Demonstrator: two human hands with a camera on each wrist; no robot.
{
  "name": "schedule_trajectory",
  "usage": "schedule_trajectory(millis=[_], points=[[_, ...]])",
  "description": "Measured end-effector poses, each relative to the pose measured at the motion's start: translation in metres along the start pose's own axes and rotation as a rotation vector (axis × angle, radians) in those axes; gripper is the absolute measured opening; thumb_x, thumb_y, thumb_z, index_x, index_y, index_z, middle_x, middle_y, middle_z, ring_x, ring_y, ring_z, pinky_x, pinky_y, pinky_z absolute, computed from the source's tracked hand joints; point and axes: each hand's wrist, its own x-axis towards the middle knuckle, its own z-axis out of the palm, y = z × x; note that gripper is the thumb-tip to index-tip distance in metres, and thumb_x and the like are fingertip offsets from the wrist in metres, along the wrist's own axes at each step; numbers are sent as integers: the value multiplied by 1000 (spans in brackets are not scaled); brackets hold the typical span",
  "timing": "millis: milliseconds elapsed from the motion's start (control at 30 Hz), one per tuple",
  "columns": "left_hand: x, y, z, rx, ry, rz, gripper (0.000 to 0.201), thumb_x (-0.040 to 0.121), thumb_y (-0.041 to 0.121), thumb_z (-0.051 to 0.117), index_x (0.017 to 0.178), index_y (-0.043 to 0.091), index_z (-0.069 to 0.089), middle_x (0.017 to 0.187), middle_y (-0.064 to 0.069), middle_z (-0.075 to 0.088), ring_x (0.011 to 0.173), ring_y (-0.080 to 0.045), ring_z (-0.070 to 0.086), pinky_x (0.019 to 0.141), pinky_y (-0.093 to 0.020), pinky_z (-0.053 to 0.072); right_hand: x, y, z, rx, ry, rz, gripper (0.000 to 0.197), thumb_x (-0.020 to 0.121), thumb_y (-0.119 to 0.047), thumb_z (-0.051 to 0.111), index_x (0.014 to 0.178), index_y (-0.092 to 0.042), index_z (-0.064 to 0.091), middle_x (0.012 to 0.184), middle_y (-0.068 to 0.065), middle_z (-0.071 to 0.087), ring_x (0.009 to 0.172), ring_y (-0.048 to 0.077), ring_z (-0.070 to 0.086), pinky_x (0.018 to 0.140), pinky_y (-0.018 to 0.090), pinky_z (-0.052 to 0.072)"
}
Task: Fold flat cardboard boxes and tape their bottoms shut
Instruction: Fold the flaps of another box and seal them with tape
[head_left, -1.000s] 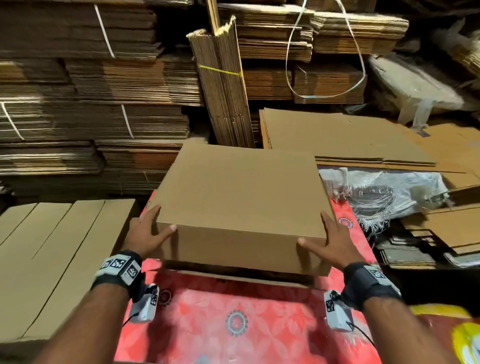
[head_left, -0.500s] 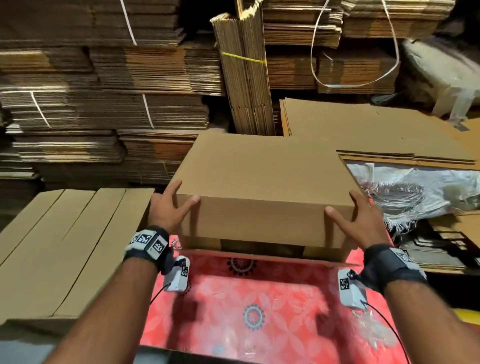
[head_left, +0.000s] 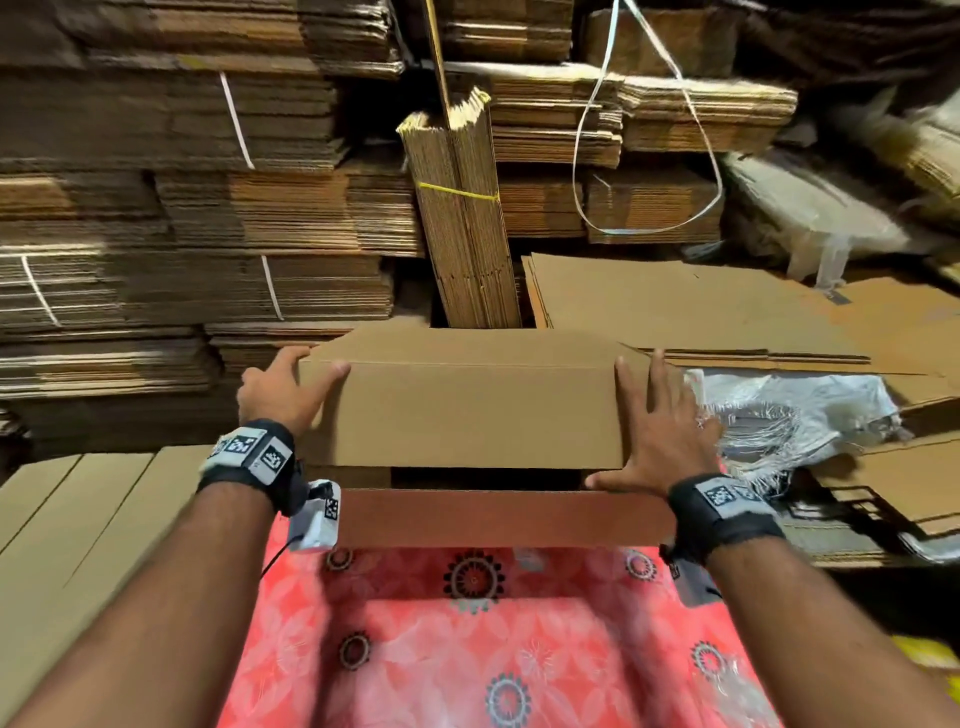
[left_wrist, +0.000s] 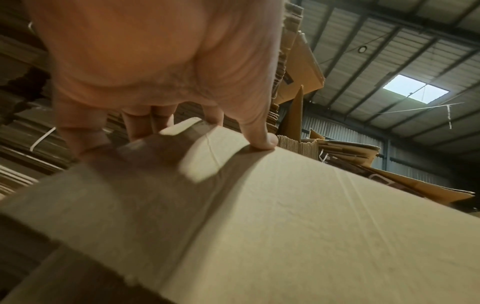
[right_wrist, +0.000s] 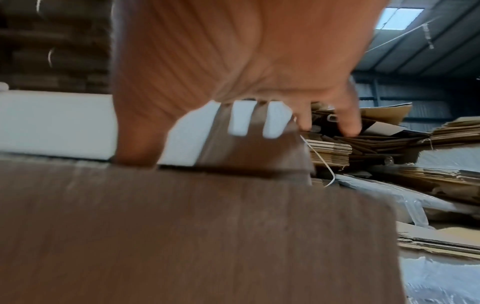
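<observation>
A plain brown cardboard box is held up over the red cloth, its long side face turned toward me. One flap sticks out toward me along its lower edge, with a dark gap above it. My left hand grips the upper left corner, thumb on the near face and fingers round the side. In the left wrist view the thumb presses on the box. My right hand lies flat against the right end, fingers straight, thumb down on the flap. The right wrist view shows that flap close and blurred.
A red flowered cloth covers the table in front of me. Flat cardboard sheets lie at the left. Strapped cardboard bundles fill the back, and an upright bundle stands behind the box. Flat sheets and a white woven sack lie at the right.
The box has risen off the table and tipped away from me, so its top face has almost gone from sight and a lower flap shows. Both hands went with it.
</observation>
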Motion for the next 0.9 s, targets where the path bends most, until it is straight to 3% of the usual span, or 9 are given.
schedule_trajectory(millis=[167, 267, 367, 500, 600, 667, 733, 833, 900], points=[[6, -4, 2, -27, -19, -7, 71, 79, 76, 65, 139, 40, 53, 132, -27, 47, 124, -49, 48, 108, -52, 44, 4, -21, 20, -86, 66, 24, 157, 50, -76, 77, 159, -24, -23, 169, 3, -20, 149, 57, -11, 102, 87, 18], [10, -11, -5, -4, -29, -14, 74, 81, 76, 62, 143, 38, 50, 134, -28, 47, 127, -49, 46, 109, -51, 42, 1, -28, 19, -131, 111, -35, 151, 50, -77, 76, 161, -29, -13, 170, 2, -15, 149, 59, -9, 108, 83, 9], [1, -7, -10, 96, -70, 32, 85, 78, 83, 56, 148, 36, 42, 143, -27, 42, 133, -47, 40, 109, -55, 37, -5, -24, 10, -142, 74, -69, 144, 51, -88, 65, 160, -37, -14, 171, -5, -13, 151, 52, -12, 108, 84, 6], [-45, 3, -8, 297, -91, 403, 102, 67, 98, 46, 153, 44, 29, 168, -6, 7, 152, -29, 12, 116, -64, 12, -18, -14, -1, -168, -15, -83, 142, 39, -112, 32, 158, -48, -11, 171, -13, -4, 156, 41, 1, 110, 78, 17], [-90, -1, 10, 462, -276, 766, 118, 55, 108, 34, 156, 48, 18, 170, 6, -3, 155, -19, 0, 117, -64, 0, -26, -8, -11, -199, -112, -86, 142, 32, -117, 20, 157, -53, -3, 169, -20, 2, 157, 30, 5, 116, 65, 24], [-106, -13, 27, 536, -306, 901, 111, 62, 101, 45, 156, 47, 20, 168, 3, 11, 154, -20, 11, 114, -61, 6, -31, -5, -20, -164, -138, -111, 135, 35, -116, 25, 155, -57, 12, 166, -25, 16, 154, 23, 17, 115, 58, 29], [-111, -23, 37, 513, -312, 915, 95, 72, 91, 50, 153, 44, 32, 161, 7, 32, 147, -16, 29, 111, -54, 22, -35, -2, -22, -108, -173, -138, 125, 37, -116, 28, 149, -59, 33, 157, -28, 37, 144, 16, 40, 111, 52, 38], [-111, -31, 42, 468, -398, 906, 84, 76, 93, 38, 139, 40, 53, 141, 16, 57, 129, -11, 52, 98, -42, 42, -37, 1, -10, -37, -258, -157, 116, 36, -115, 30, 129, -52, 60, 131, -19, 67, 119, 17, 63, 99, 41, 51], [-112, -35, 42, 425, -414, 943, 78, 81, 90, 36, 133, 37, 59, 132, 16, 64, 121, -13, 59, 91, -42, 48, -39, 2, 0, 22, -266, -164, 112, 36, -114, 35, 121, -48, 66, 119, -14, 73, 109, 19, 67, 93, 39, 53]])
